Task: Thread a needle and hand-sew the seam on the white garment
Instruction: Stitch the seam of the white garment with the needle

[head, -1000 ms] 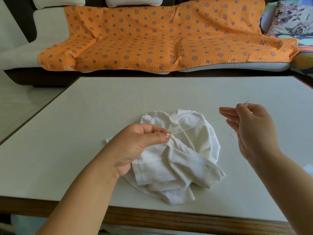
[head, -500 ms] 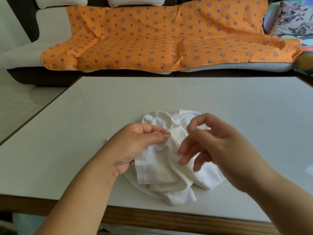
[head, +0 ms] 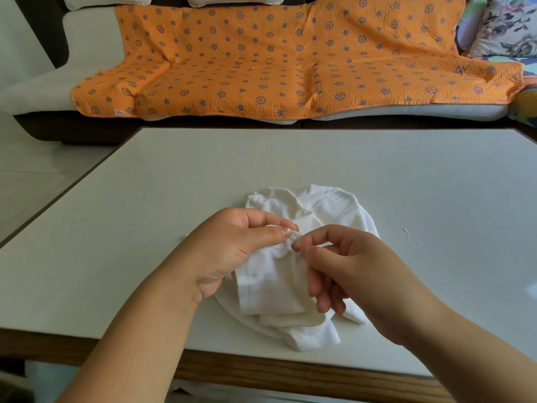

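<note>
Left hand (head: 232,251) pinching a fold of the white garment (head: 273,289), right hand (head: 348,271) pinching the needle (head: 297,238) into it, near the front edge of the table (head: 116,257); threading done, seam seemingly unfinished.

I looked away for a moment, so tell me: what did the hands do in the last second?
The right hand, stretched out right a second ago pulling thread taut, swung back left and now pinches the needle at the fold of the white garment. The left hand kept its grip on that fold; the garment and the loose thread scrap on the table stayed put.
</note>
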Tool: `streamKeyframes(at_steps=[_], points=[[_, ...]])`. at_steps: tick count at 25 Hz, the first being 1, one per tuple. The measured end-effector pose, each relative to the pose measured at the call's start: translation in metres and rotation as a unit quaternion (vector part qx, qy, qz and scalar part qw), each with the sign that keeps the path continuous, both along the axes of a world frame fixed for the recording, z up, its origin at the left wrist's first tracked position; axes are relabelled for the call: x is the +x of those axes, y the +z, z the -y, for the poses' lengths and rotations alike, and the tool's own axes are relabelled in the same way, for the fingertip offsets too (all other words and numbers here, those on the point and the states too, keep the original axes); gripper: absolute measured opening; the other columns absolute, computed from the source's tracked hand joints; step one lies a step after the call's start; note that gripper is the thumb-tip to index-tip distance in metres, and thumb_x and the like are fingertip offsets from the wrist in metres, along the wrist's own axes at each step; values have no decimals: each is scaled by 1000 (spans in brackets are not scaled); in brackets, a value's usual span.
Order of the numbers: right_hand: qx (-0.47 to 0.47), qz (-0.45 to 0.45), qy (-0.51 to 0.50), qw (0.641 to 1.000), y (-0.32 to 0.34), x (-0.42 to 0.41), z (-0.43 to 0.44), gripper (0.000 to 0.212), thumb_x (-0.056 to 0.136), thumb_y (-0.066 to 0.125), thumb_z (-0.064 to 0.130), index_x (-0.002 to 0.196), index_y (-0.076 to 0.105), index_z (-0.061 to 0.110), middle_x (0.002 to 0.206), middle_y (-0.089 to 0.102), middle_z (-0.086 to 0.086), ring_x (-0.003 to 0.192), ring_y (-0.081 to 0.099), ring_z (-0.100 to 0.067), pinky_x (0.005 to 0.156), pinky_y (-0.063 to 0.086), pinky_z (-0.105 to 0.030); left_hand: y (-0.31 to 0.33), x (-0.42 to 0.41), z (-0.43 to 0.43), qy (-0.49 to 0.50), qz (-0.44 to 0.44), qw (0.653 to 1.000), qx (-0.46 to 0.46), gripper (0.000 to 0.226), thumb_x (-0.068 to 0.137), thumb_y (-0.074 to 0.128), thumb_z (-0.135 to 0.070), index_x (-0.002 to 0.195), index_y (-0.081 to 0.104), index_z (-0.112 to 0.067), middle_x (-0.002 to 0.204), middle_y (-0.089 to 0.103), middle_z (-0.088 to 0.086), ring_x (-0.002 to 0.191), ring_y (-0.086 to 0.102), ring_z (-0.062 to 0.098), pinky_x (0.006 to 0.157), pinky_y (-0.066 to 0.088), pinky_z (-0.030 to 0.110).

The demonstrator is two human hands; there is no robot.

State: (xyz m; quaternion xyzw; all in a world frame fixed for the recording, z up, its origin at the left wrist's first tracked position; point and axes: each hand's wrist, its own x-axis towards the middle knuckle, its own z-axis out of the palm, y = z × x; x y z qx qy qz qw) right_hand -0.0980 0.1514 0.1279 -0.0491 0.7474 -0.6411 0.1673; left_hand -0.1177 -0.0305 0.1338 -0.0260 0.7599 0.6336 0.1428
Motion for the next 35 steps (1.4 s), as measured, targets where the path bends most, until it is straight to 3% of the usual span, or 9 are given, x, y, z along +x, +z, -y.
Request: streamKeyframes(at_steps=[14, 20, 27, 31, 35], points=[[13, -3, -16, 1000, -5, -1, 1, 11, 95, 59, 18, 92, 65, 9, 55, 62, -6, 43, 55, -18, 42, 41, -23, -1, 1, -2, 5, -36, 999, -12, 9, 81, 75, -19, 87, 80, -24, 91, 78, -8, 98, 68, -3, 90, 43, 17], [23, -1, -25, 999, -7, -2, 2, 11, 96, 57, 18, 93, 64, 11, 55, 64, -4, 45, 56, -19, 43, 42, -24, -3, 1, -5, -4, -68, 997, -35, 13, 82, 75, -16, 88, 79, -27, 88, 77, -12, 94, 67, -7, 77, 46, 2], [4, 1, -46, 999, -11, -3, 4, 15, 100, 51, 16, 93, 61, 8, 64, 70, -9, 48, 60, -17, 46, 46, -22, -2, 4, -12, -37, -77, 996, -33, 18, 84, 73, -13, 94, 77, -27, 91, 77, -13, 95, 69, -5, 80, 48, 5], [-29, 1, -59, 998, -12, -3, 5, 16, 101, 49, 17, 97, 59, 5, 70, 72, -14, 53, 66, -19, 49, 50, -23, -4, 4, -12, -11, -70, 997, -34, 23, 83, 75, -15, 103, 68, -23, 91, 78, -7, 90, 72, 4, 84, 53, 16], [-39, -6, -64, 997, -12, -2, 6, 14, 101, 50, 14, 98, 56, 3, 69, 72, -13, 57, 69, -24, 52, 52, -25, -5, 5, -15, -11, -80, 996, -36, 20, 84, 75, -12, 100, 76, -23, 93, 76, -14, 91, 69, -7, 75, 48, 4]])
